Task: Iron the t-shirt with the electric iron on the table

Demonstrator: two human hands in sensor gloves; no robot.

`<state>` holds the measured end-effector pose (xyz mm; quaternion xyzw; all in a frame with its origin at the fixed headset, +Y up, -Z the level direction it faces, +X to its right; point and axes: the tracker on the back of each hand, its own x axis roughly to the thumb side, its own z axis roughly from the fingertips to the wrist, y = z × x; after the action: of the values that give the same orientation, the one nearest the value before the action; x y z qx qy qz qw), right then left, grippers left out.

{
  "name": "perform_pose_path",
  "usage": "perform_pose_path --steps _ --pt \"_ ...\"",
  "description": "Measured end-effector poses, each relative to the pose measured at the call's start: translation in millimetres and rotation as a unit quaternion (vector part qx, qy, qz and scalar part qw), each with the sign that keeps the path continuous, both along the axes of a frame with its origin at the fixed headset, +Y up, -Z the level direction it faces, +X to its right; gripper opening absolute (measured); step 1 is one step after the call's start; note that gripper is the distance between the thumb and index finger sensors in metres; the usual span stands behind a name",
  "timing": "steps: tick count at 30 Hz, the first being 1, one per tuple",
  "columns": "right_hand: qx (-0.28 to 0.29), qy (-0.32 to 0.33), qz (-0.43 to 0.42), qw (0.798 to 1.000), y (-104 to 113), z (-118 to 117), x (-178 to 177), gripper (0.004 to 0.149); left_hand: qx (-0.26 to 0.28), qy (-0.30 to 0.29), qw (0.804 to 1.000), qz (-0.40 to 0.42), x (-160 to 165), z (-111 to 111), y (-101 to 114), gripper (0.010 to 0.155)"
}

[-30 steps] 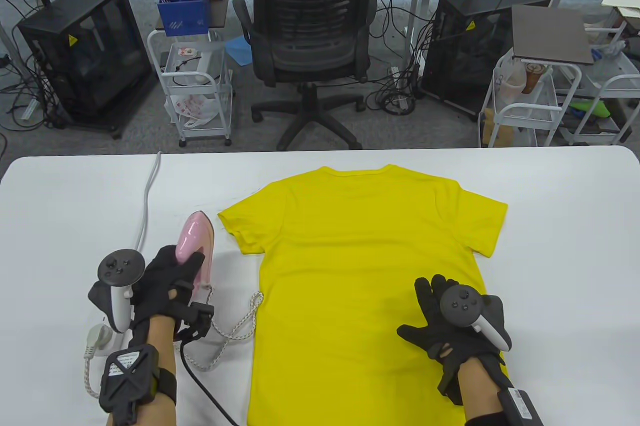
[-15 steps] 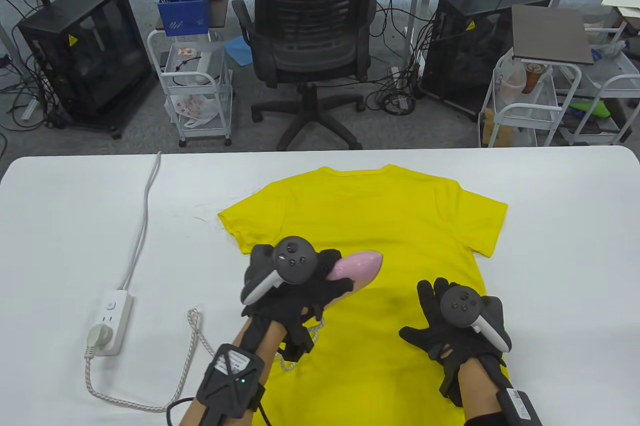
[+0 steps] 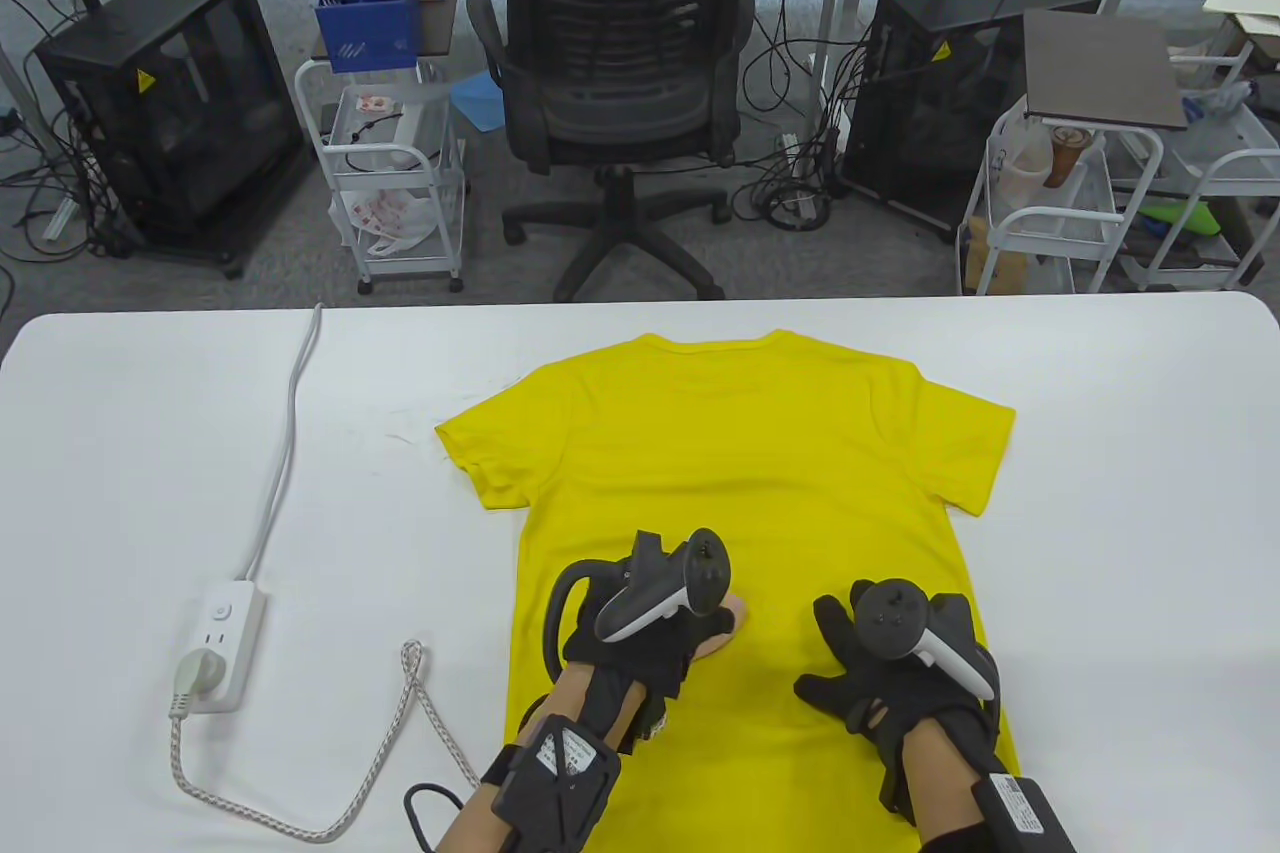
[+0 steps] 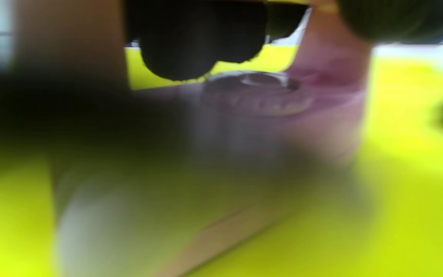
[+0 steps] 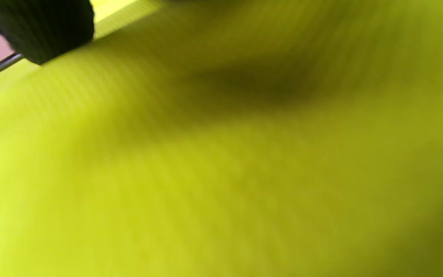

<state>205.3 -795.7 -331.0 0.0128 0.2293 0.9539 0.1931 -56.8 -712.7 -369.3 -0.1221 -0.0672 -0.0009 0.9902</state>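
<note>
one yellow t-shirt (image 3: 740, 493) is spread flat on the white bench (image 3: 1120, 513), collar toward the far edge and hem toward the near edge. on its lower part the pink iron (image 3: 728, 628) is set, mostly hidden under the left hand (image 3: 640, 648); only its pale nose is seen past the glove. the left hand's fingers (image 4: 190, 42) are wrapped over the iron's handle, as is shown, blurred, in the left wrist view, where the pink body (image 4: 283, 100) sits on yellow cloth. just beside it, to the right, the right hand (image 3: 890, 683) is laid on the shirt with its fingers spread and flat, holding nothing; in the right wrist view only blurred yellow fabric and one dark fingertip (image 5: 40, 27) are made out.

a braided cord (image 3: 400, 753) is trailed from behind the left forearm across the bench to a white power strip (image 3: 220, 648) near the left edge, where a plug is seated; the strip's own white cable (image 3: 285, 453) is run off the far edge. beyond the bench a black office chair (image 3: 620, 63), two black computer cases, white wire carts and a blue file rack are placed on the grey floor.
</note>
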Motion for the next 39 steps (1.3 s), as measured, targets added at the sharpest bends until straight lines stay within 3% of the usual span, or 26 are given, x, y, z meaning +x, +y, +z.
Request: perform_pose_path --steps 1,3,5,10,14,17,21,23,26,28,31,35,39 --pt "0.0 -0.001 -0.002 1.0 0.0 0.1 0.2 0.083 0.017 0.031 0.999 0.014 -9.8 -4.7 -1.6 0.073" --pt "-0.001 -0.001 -0.003 1.0 -0.4 0.2 0.0 0.083 -0.014 0.044 0.998 0.033 -24.9 -8.1 -0.1 0.074" --pt "-0.002 -0.002 -0.004 1.0 -0.3 -0.1 -0.4 0.083 -0.062 -0.018 0.993 0.095 -28.1 -5.8 -0.3 0.074" --pt "-0.005 -0.005 -0.01 1.0 -1.0 -0.3 0.1 0.083 -0.127 -0.169 0.974 0.079 11.2 31.4 0.1 0.076" --pt "-0.005 -0.004 -0.011 1.0 -1.0 -0.4 1.0 0.083 -0.103 -0.227 0.968 0.028 28.3 62.9 2.6 0.074" --pt "-0.004 -0.008 -0.015 1.0 -1.6 0.2 1.6 0.082 -0.074 -0.174 0.982 0.011 16.0 60.0 4.0 0.074" --pt "-0.005 -0.009 -0.013 1.0 -1.8 0.1 1.7 0.082 -0.007 -0.052 0.998 0.026 -19.1 33.1 -0.2 0.075" --pt "-0.005 -0.009 -0.014 1.0 -1.6 0.1 2.3 0.082 -0.008 0.009 0.999 0.036 -38.4 19.4 -0.2 0.075" --pt "-0.005 -0.01 -0.016 1.0 -1.9 0.1 2.6 0.082 -0.023 0.018 0.996 0.086 -48.8 13.1 -0.7 0.075" --pt "-0.006 -0.01 -0.016 1.0 -2.1 -0.2 2.7 0.082 -0.019 -0.01 0.997 0.074 -40.7 18.7 0.5 0.074" --pt "-0.006 -0.011 -0.019 1.0 -2.3 -0.1 2.8 0.081 -0.051 -0.107 0.99 0.077 -12.6 35.5 -0.3 0.073" --pt "-0.004 -0.01 -0.018 1.0 -2.7 0.1 3.0 0.081 -0.091 -0.268 0.958 0.045 38.5 75.4 1.0 0.073" --pt "-0.003 -0.01 -0.02 1.0 -3.0 0.4 3.4 0.082 -0.074 -0.309 0.948 0.024 58.6 97.4 3.5 0.071"
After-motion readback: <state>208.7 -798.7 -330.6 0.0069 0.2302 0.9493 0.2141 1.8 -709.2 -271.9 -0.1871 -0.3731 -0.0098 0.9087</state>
